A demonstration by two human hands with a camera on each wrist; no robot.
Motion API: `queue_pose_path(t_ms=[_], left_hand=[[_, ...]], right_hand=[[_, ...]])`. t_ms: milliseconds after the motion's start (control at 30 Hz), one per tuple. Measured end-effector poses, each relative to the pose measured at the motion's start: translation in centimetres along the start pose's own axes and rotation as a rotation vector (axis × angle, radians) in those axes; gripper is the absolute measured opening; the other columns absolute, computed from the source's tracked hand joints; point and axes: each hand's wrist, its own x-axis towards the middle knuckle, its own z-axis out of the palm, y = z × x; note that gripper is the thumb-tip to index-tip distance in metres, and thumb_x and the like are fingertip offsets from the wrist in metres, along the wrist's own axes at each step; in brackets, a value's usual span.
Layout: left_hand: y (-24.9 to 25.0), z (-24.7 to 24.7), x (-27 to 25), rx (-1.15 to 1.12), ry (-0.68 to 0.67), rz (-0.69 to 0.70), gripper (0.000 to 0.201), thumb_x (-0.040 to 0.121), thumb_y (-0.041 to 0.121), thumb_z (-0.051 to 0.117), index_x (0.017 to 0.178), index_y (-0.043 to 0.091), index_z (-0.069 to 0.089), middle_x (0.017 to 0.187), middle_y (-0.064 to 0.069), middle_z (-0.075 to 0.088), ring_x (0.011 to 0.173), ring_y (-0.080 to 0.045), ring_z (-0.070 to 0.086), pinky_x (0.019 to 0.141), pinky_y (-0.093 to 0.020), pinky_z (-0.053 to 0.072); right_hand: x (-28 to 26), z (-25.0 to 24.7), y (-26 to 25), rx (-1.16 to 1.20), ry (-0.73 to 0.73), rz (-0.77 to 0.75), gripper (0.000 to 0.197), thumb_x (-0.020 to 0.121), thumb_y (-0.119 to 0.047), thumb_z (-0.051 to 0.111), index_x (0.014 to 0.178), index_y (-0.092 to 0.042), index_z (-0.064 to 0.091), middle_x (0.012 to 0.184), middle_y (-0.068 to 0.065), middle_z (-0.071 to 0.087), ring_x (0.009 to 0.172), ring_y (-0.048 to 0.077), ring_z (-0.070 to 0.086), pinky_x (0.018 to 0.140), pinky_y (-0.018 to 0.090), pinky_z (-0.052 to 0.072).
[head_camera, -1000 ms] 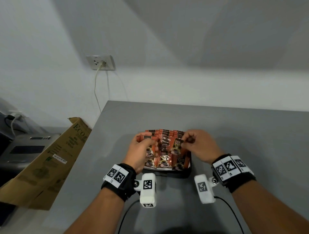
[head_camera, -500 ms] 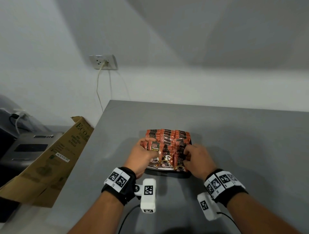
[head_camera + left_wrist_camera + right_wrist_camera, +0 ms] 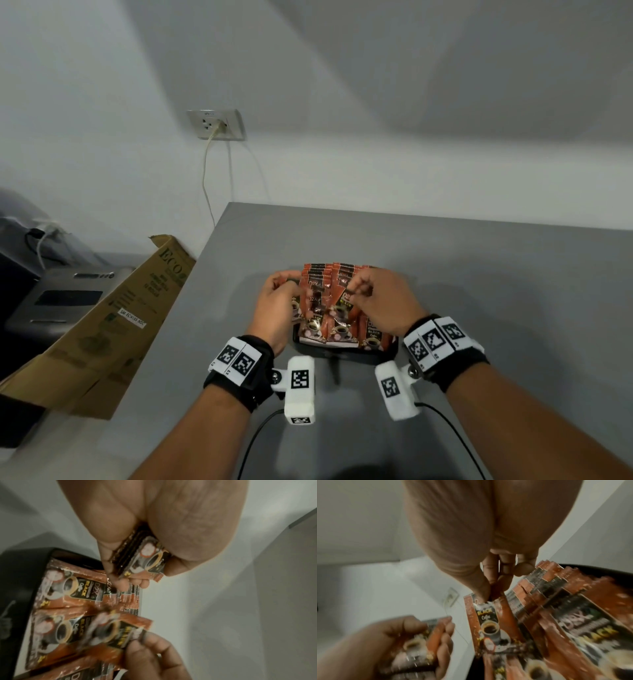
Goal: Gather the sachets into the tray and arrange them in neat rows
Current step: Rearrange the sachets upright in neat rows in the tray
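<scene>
- Sachets (image 3: 337,308), orange-red with coffee-cup prints, are lying in overlapping rows inside a black tray (image 3: 346,354) at the lower middle of the head view, on a grey table (image 3: 496,291).
- Head view, continued: the left hand (image 3: 279,308) is sitting over the tray's left edge with fingers curled round a small bunch of sachets, and the right hand (image 3: 383,303) is hovering over the right part of the tray, its fingertips drawn together on a sachet's top edge. A flattened cardboard box (image 3: 102,329) is leaning at the left of the frame, and a wall socket (image 3: 215,124) with a plugged-in cord is showing at the upper left.
- Left wrist view: the left hand (image 3: 154,524) is filling the top of the frame, gripping a thin stack of sachets (image 3: 142,558) between thumb and curled fingers. The tray (image 3: 18,582) is running down the left edge with printed sachets lying inside it. At the bottom, the right hand (image 3: 154,658) is pinching the end of one raised sachet (image 3: 109,632).
- Right wrist view: the right hand (image 3: 488,534) is pinching the top of a single sachet (image 3: 489,622) between thumb and forefinger at the frame's centre; it is hanging upright beside the tray's rows (image 3: 573,615) on the right. The left hand (image 3: 388,645), lower left and blurred, is clutching its bunch (image 3: 418,649).
</scene>
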Motion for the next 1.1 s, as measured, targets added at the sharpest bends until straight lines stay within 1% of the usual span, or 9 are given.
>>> queue_pose_path(t_ms=[100,200,367,567,633,800,900,1033,1100], left_hand=[[-0.1,-0.6,0.1,0.038,-0.001,0.013,0.031,0.09,-0.012,0.04,0.102,0.01,0.058,0.077,-0.007,0.066,0.058,-0.016,0.063,0.051,-0.027,0.051],[-0.6,-0.9,0.0,0.096,-0.017,0.038,0.031,0.089,-0.015,0.048,0.103,0.011,0.059,0.068,0.003,0.067,0.052,-0.006,0.064,0.045,-0.02,0.047],[-1.6,-1.3,-0.1,0.195,-0.028,0.03,0.039,0.082,-0.013,0.063,0.11,0.015,0.06,0.096,-0.012,0.073,0.073,-0.023,0.069,0.068,-0.037,0.056],[-2.0,-0.9,-0.2,0.197,-0.108,0.033,0.049,0.071,-0.012,0.078,0.111,0.012,0.061,0.099,-0.017,0.073,0.079,-0.028,0.07,0.082,-0.048,0.056],[-2.1,-0.5,-0.3,0.188,-0.173,0.026,0.056,0.063,-0.001,0.085,0.113,0.013,0.062,0.102,-0.018,0.073,0.085,-0.033,0.07,0.084,-0.05,0.055],[-1.4,-0.4,-0.1,0.061,-0.039,-0.003,0.033,0.077,0.001,0.066,0.108,0.013,0.062,0.1,-0.017,0.071,0.077,-0.027,0.068,0.07,-0.04,0.055],[-0.6,-1.3,0.4,-0.062,0.017,-0.042,0.03,0.088,-0.009,0.041,0.106,0.007,0.058,0.082,-0.013,0.069,0.064,-0.025,0.06,0.06,-0.035,0.05],[-0.5,-1.6,0.4,0.014,-0.01,-0.005,0.027,0.091,-0.011,0.047,0.106,0.008,0.059,0.084,-0.007,0.074,0.067,-0.024,0.068,0.062,-0.034,0.054],[-0.9,-1.5,0.4,0.056,-0.006,0.02,0.025,0.089,-0.012,0.053,0.102,0.008,0.06,0.088,-0.012,0.072,0.068,-0.023,0.07,0.059,-0.033,0.054]], right_hand=[[0.0,1.9,0.5,-0.229,-0.154,-0.03,0.024,0.095,-0.003,0.058,0.098,-0.021,0.074,0.097,-0.009,0.071,0.079,-0.001,0.063,0.07,0.013,0.051],[0.5,3.2,1.2,-0.372,-0.207,-0.073,0.036,0.092,0.002,0.053,0.107,-0.021,0.076,0.109,-0.004,0.074,0.098,0.013,0.069,0.091,0.032,0.057],[0.8,4.1,2.1,-0.431,-0.152,-0.082,0.039,0.088,0.006,0.053,0.106,-0.02,0.077,0.099,0.001,0.074,0.092,0.019,0.068,0.088,0.037,0.058],[-0.7,1.9,-0.7,-0.021,-0.088,-0.076,0.028,0.088,-0.017,0.067,0.115,-0.022,0.073,0.103,-0.011,0.071,0.093,0.001,0.064,0.081,0.008,0.044],[-0.8,1.7,-1.7,0.112,-0.131,-0.084,0.031,0.086,-0.019,0.07,0.116,-0.026,0.071,0.103,-0.013,0.071,0.092,-0.004,0.065,0.083,0.011,0.049],[-0.1,0.9,-0.8,0.075,-0.023,-0.047,0.028,0.088,-0.005,0.067,0.086,-0.033,0.067,0.086,-0.011,0.069,0.075,-0.001,0.065,0.073,0.012,0.05],[-0.5,1.3,0.2,-0.057,-0.055,-0.009,0.023,0.092,-0.005,0.064,0.091,-0.027,0.069,0.089,-0.011,0.068,0.076,-0.002,0.063,0.07,0.013,0.051],[-1.0,2.9,1.1,-0.203,-0.133,0.002,0.019,0.096,-0.004,0.06,0.104,-0.016,0.073,0.098,-0.004,0.071,0.08,0.005,0.064,0.069,0.009,0.052],[-1.0,3.6,1.7,-0.247,-0.121,0.005,0.022,0.095,-0.005,0.059,0.105,-0.018,0.073,0.1,-0.002,0.073,0.088,0.012,0.067,0.081,0.022,0.056]])
